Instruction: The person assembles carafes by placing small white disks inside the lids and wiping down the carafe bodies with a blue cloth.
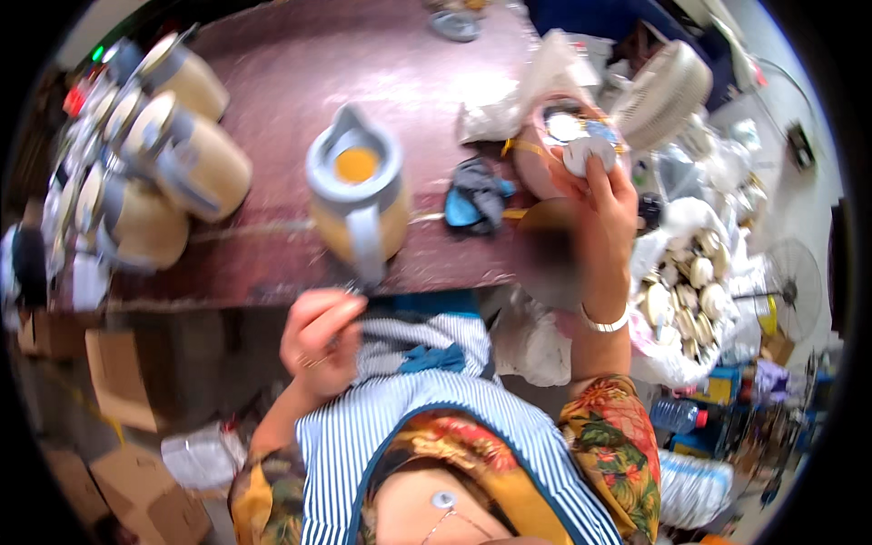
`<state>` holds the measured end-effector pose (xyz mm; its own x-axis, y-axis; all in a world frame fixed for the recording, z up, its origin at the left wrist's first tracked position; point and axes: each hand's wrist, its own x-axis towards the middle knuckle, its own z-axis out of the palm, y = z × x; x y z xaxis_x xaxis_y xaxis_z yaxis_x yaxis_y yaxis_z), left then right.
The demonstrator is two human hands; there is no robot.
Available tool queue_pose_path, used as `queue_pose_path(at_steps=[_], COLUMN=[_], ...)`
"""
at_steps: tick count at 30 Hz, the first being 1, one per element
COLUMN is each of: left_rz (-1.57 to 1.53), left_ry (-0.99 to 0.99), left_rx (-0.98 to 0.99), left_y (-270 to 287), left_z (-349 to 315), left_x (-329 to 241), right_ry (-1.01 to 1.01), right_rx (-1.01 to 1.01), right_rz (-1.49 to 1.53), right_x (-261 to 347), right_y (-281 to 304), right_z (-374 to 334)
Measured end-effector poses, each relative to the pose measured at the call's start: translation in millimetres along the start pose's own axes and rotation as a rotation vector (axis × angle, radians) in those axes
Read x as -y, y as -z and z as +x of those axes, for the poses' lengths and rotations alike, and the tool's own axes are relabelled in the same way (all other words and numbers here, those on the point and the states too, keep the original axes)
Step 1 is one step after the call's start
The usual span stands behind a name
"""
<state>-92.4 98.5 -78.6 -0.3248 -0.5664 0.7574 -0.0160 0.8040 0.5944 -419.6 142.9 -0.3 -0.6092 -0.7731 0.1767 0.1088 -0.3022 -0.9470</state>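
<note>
White and round, a small disc-shaped plastic part (581,154) sits pinched in the fingertips of the right hand (607,211), which is raised over the right end of the dark reddish-brown bench (300,64). The disc is held just at the mouth of a pinkish round tub wrapped in clear plastic (536,163); inside the tub lie a few more pale discs, though their number is hard to tell.

The left hand (320,341) hangs below the bench's front edge, close to the striped apron, its fingers curled narrowly around a thin metal tool (341,300) whose tip is too small to make out.

In the middle of the bench stands a cream-bodied electric kettle with a grey lid and grey handle (357,195); its open top shows an orange-yellow circle within. At the left end three or four more cream and grey kettles (173,159) lie crowded together on their sides, touching one another. A crumpled blue and grey cloth (477,200) lies between the upright kettle and the tub.

To the right of the bench, lower down, a white plastic sack (658,359) gapes open, filled with many cream-coloured rounded parts (686,291). A white fan (663,91) rests just beyond the tub.
</note>
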Motion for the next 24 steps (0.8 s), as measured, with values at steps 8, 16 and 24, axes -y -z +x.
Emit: queue_pose_path(at_steps=[8,16,24], left_rz=[-0.446,-1.646,-1.352], left_ry=[0.339,1.486,0.586], left_rx=[0.054,-0.502,-0.446], left_y=[-4,0,-24], left_z=[24,-90,44], left_x=[-28,65,33], right_ry=[0.076,-1.016,0.326], right_rx=[0.637,-0.024,0.245], right_rz=[-0.152,0.246,-0.087], right_x=[-11,-156,-82], right_y=[-68,-61,-120], right_z=[-101,-151,-71])
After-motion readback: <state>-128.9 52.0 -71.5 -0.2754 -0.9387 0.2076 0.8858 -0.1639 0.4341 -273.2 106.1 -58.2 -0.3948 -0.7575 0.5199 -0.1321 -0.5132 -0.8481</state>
